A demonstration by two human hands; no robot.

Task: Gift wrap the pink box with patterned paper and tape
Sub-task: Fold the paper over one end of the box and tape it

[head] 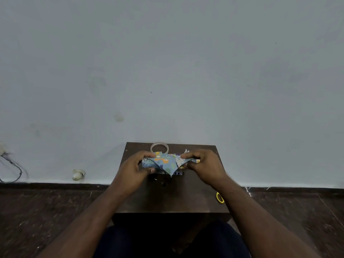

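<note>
A small parcel covered in blue patterned paper [166,162] with orange and green prints is held just above the dark wooden table [173,198]. My left hand [136,167] grips its left end, thumb underneath and fingers over the top. My right hand [202,163] pinches the folded paper at its right end. A pointed flap of paper hangs down at the middle front. No pink of the box shows; the paper hides it. A roll of clear tape [159,147] lies flat at the table's far edge, right behind the parcel.
Yellow-handled scissors [220,197] lie at the table's right edge. Small paper scraps [186,151] sit behind my right hand. The table stands against a pale wall; a white object [78,174] and cables [13,170] lie on the dark floor at the left.
</note>
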